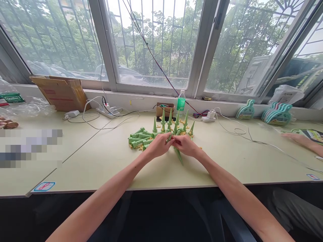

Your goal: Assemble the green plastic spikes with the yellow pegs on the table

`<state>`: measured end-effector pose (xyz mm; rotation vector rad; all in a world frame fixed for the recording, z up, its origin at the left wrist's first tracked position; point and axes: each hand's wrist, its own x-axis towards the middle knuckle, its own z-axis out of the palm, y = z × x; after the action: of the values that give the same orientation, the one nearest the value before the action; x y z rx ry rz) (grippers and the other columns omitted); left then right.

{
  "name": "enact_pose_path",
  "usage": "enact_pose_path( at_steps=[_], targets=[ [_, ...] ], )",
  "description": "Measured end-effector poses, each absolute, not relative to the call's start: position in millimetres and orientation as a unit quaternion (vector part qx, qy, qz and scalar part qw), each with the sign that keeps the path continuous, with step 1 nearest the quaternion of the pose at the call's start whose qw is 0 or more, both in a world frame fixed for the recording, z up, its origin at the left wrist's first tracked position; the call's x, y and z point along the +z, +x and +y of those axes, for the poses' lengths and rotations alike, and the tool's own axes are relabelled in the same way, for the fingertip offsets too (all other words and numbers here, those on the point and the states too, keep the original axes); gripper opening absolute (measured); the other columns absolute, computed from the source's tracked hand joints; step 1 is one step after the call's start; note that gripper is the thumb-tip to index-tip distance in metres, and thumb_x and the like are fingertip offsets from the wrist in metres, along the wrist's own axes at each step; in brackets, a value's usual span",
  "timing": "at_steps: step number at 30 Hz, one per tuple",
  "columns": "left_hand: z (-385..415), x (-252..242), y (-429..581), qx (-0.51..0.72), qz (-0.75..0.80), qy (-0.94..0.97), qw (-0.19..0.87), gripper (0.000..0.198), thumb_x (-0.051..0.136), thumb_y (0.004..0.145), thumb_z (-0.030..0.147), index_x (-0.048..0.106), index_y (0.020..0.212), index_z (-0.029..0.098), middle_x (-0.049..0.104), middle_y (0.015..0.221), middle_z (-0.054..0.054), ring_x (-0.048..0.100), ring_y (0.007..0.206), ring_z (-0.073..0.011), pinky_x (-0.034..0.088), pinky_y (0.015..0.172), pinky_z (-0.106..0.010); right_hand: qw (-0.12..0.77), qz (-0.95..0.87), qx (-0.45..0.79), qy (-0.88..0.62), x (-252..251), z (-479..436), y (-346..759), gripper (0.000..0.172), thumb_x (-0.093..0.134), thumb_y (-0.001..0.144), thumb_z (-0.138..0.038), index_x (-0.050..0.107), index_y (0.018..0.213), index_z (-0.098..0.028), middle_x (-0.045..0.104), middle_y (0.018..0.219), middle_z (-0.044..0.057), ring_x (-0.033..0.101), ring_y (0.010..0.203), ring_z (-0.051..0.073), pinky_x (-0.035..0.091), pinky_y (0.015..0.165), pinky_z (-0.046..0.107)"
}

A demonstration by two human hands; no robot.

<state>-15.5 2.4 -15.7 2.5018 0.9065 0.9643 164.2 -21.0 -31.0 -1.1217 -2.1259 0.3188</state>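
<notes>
A green spike (178,156) is pointing nearward from beneath the right hand (186,144); whether it is being held, I cannot tell. The left hand (159,144) and right are pinching a part (169,137) between their fingertips. Tubes (137,143) are lying leftward; upright spikes (163,117) are standing behind, before a bottle (181,102).

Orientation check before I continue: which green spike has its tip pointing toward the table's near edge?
The green spike on the near side of the right hand; the standing spikes behind the hands point upward instead.
</notes>
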Motion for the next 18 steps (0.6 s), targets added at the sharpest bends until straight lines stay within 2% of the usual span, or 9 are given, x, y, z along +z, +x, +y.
enact_pose_path(
  at_steps=[6,11,18],
  targets=[
    [1.8,-13.9,-15.5,0.348,0.308,0.868,0.175,0.023,0.043,0.092,0.032,0.055,0.078,0.018,0.057,0.067,0.001,0.042,0.056,-0.0107,0.036,0.057,-0.024,0.354,-0.817,0.126,-0.438,-30.6,-21.5,163.9,0.022,0.051,0.090,-0.030,0.059,0.074,-0.017,0.053,0.062,-0.001,0.041,0.058,0.010,0.032,0.057,0.023],
    [2.1,-13.3,-15.3,0.367,0.318,0.855,0.182,0.018,0.043,0.091,0.029,0.054,0.080,0.018,0.051,0.059,0.003,0.041,0.053,-0.0099,0.036,0.056,-0.023,0.370,-0.811,0.123,-0.436,-29.1,-22.8,163.6,0.020,0.053,0.089,-0.031,0.060,0.077,-0.017,0.048,0.059,-0.003,0.037,0.055,0.010,0.031,0.055,0.023],
    [2.1,-12.3,-15.2,0.384,0.315,0.847,0.191,0.018,0.043,0.091,0.029,0.052,0.079,0.018,0.047,0.054,0.005,0.039,0.049,-0.0094,0.035,0.053,-0.022,0.380,-0.807,0.124,-0.435,-27.8,-22.8,162.5,0.021,0.050,0.090,-0.029,0.058,0.075,-0.017,0.052,0.063,-0.001,0.040,0.056,0.010,0.032,0.056,0.023]
  ],
)
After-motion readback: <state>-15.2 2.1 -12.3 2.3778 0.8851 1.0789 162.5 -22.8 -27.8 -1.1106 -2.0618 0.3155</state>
